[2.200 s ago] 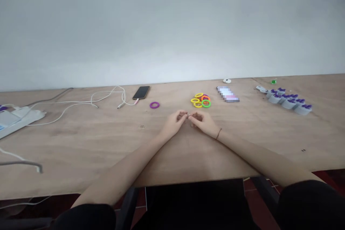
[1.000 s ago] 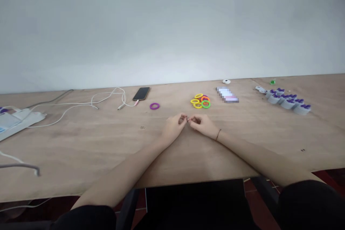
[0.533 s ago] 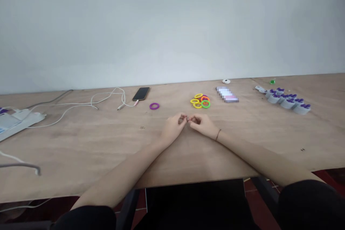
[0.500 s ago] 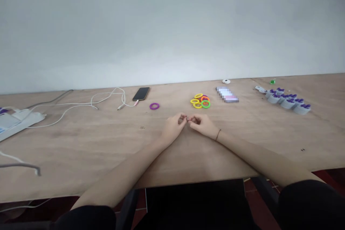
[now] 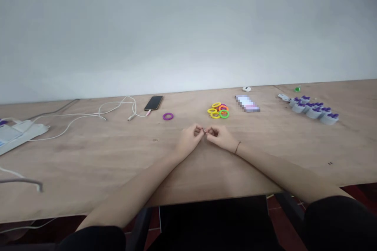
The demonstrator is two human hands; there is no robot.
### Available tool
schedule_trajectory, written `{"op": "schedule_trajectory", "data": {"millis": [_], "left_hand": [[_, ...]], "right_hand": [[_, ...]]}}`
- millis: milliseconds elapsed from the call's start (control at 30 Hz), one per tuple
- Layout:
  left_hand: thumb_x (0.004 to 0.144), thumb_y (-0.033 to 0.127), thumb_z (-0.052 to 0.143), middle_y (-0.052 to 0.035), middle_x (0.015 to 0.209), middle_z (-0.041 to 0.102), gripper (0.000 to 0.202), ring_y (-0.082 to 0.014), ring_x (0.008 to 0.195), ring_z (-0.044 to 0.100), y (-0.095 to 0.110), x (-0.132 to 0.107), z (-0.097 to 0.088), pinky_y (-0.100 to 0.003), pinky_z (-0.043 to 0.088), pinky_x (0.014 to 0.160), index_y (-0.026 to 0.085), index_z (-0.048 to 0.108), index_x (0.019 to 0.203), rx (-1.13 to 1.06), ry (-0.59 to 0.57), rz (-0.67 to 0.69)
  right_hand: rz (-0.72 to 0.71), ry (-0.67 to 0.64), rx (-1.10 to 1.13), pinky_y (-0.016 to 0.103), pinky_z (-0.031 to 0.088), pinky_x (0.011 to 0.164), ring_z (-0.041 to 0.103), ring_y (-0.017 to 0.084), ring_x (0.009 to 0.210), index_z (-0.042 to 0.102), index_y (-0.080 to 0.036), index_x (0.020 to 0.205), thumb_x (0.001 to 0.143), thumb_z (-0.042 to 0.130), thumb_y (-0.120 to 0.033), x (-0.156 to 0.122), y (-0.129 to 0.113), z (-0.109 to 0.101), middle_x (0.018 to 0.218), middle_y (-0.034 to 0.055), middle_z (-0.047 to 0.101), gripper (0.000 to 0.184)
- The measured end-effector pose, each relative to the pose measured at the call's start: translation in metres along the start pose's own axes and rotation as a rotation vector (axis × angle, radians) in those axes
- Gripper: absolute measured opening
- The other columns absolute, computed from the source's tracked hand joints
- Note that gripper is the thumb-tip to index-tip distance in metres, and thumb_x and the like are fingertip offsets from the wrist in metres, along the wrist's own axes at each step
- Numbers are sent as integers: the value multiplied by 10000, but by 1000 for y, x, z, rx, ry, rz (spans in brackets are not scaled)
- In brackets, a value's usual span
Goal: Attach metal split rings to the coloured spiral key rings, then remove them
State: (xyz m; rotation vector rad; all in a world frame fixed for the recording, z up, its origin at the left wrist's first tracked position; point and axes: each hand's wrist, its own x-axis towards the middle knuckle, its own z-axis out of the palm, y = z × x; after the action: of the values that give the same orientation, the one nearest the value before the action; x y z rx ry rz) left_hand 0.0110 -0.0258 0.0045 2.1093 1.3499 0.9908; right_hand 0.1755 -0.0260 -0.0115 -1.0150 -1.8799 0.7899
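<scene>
On the plywood desk (image 5: 118,160) | left hand (image 5: 190,138), right hand (image 5: 219,137): fingers pinched closed on a tiny metal piece (image 5: 204,130) | spiral hair ties (image 5: 218,110) just beyond | piece's axis too small to tell

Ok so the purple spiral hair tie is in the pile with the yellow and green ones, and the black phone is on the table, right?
Not quite: the purple spiral hair tie isn't in the pile. The head view shows it lying by itself, between the black phone and the pile of yellow, orange and green hair ties. You're right that the phone is on the wooden table.
</scene>
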Motion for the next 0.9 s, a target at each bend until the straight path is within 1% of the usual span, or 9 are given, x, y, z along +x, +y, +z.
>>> {"op": "schedule_trajectory", "data": {"millis": [133,233,333,400,467,533,600,767,900], "left_hand": [[793,237,501,3,723,669,94,-115,573,619,2,-1,-1,-224,476,577,177,562,830,-57,-16,-12],[811,238,472,1,756,669,126,-112,586,622,3,-2,-1,-230,485,595,172,561,873,-121,-61,4],[824,297,491,-21,861,677,174,-140,751,641,3,-1,0,-259,497,714,171,574,911,-169,-84,55],[810,354,531,-38,919,673,223,-162,855,631,2,1,1,-278,490,779,169,571,927,-222,-85,58],[795,398,555,-51,935,668,267,-162,836,633,0,2,4,-277,503,744,165,548,925,-323,-101,12],[787,420,564,-48,914,663,283,-141,735,636,-3,3,6,-258,513,653,165,514,902,-444,-131,-42],[775,428,578,-36,886,656,294,-119,651,620,-5,3,7,-241,506,594,167,486,874,-532,-155,-72],[761,424,599,-11,799,635,299,-106,600,595,-5,3,8,-230,496,560,167,472,846,-600,-162,-87],[758,400,602,-1,787,631,275,-110,604,597,-5,4,9,-235,496,560,174,457,821,-621,-145,-84]], "right_hand": [[-6,16,-7,204,361,520,433,86,528,590,-159,762,713,504,-209,0,-1,1,573,-42,500,111],[-6,25,-56,203,356,513,444,89,531,588,-161,743,718,506,-209,-1,-3,0,584,-35,520,98],[-47,44,-147,209,353,516,460,94,531,599,-163,740,730,522,-220,-3,-6,-2,600,-24,555,97],[-91,78,-216,216,358,534,484,104,548,611,-166,776,744,532,-234,-4,-7,-2,622,-12,582,109],[-121,114,-280,221,360,548,508,111,564,614,-170,799,756,536,-242,-5,-7,-2,641,-2,603,115],[-132,125,-328,220,360,555,523,113,573,611,-173,792,767,530,-243,-6,-7,-1,655,3,618,110],[-145,128,-365,216,358,555,530,111,571,607,-175,780,774,519,-235,-7,-6,-1,658,3,625,106],[-171,147,-449,212,355,553,543,112,571,604,-176,783,776,515,-234,-7,-4,0,655,1,631,106],[-174,187,-488,213,364,569,563,119,592,598,-178,791,784,500,-235,-6,-4,2,661,3,636,113]]}}
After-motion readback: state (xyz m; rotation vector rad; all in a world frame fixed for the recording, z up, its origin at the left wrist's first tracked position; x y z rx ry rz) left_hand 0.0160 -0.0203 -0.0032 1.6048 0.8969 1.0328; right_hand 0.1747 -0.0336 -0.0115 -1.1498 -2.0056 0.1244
